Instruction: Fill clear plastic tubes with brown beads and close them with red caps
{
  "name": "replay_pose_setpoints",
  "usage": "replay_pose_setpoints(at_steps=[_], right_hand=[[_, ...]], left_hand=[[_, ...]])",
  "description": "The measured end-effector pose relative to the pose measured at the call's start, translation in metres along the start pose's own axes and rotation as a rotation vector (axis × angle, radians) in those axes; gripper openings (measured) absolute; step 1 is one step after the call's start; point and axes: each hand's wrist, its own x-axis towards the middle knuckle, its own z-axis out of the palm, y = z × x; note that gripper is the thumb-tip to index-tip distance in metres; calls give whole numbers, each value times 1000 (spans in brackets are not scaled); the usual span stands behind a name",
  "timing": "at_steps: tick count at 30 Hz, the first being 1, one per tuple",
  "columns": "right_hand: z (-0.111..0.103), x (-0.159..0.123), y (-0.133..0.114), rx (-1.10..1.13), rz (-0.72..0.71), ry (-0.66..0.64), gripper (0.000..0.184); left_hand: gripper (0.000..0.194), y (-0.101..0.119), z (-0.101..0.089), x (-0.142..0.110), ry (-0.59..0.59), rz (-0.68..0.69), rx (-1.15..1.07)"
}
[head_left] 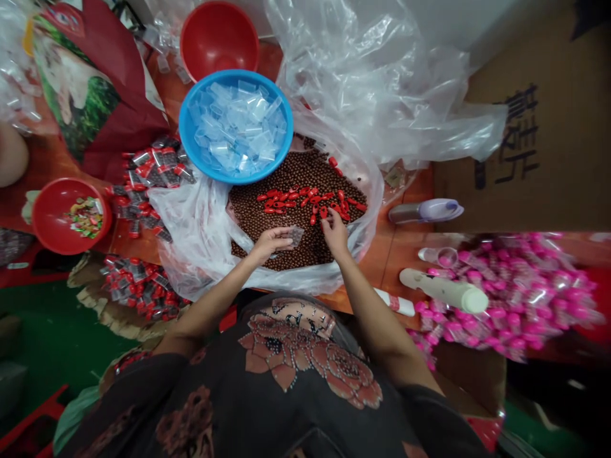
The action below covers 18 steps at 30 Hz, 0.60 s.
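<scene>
My left hand (271, 244) is closed on a small clear plastic box (296, 236), held over a heap of small brown balls (291, 259). The balls lie in a spread white plastic bag (186, 219). To its right, my right hand (335, 234) has its fingertips bent together at a red cap (324, 212). Several more red caps (281, 198) are scattered across the balls. Just behind the heap stands a blue basin (185, 137) full of clear plastic boxes (238, 130).
A red bowl (219, 38) sits behind the basin. At the left are filled red-capped boxes (143, 286) and a red bowl of wrapped pieces (45, 216). To the right lie a purple-topped bottle (434, 210), a pale bottle (443, 289), pink-capped containers (520, 299) and a cardboard box (548, 146).
</scene>
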Motion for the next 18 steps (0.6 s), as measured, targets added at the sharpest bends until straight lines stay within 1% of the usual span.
replay_pose_setpoints(at_steps=[1,4,6,8,11,13,16,18], right_hand=[[-4,-5,-2,156,43,-33,50],[-16,-25,-15,605,201,-218,51],[-24,-37,-29,788,288,-301,48],[-31,-45,-41,868,324,-330,46],[-39,-52,-53,864,313,-375,42],[-45,-54,-56,781,267,-407,41],[-53,-56,-55,575,131,-424,41],[-57,-56,-50,414,25,-410,40]], left_hand=[[49,1,1,0,-4,-2,-10],[47,2,5,2,-23,-11,-19],[47,1,8,4,-44,-15,-1],[48,1,12,7,-69,-9,37],[49,2,19,11,-106,-11,94],[50,3,24,12,-116,-16,124],[50,4,30,15,-124,-6,179],[49,4,32,16,-131,9,215]])
